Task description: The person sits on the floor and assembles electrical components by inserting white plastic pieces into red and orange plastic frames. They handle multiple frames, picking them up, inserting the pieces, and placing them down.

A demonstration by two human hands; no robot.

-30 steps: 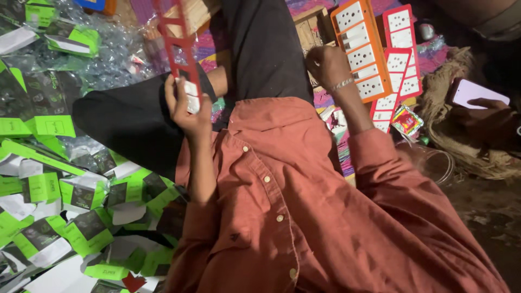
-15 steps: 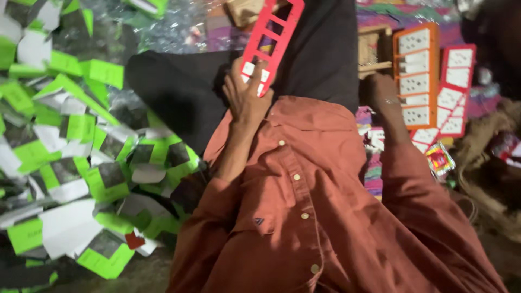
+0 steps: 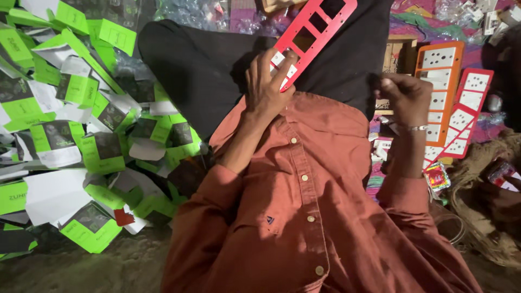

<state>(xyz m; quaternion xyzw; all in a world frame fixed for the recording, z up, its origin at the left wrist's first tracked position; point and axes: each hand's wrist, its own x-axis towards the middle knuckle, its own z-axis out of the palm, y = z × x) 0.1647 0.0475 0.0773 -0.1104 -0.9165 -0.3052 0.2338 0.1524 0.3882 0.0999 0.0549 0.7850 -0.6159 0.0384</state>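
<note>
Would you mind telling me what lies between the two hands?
In the head view, between the left hand holding the red frame and the right hand lie the black trousers and rust-coloured shirt.

A bright red switch plate frame (image 3: 315, 30) with white switches at its lower end sits at top centre, over black trousers (image 3: 217, 65) and a rust-orange buttoned shirt (image 3: 304, 217) with pale buttons filling the lower middle. Down the left, a heap of lime-green, white and dark grey cartons (image 3: 70, 125) covers the brown floor (image 3: 81, 271). At right, an orange panel (image 3: 442, 81) and a red panel (image 3: 461, 122) both carry white switches dotted with dark holes, above a multicoloured patterned cloth (image 3: 412, 16).
</note>
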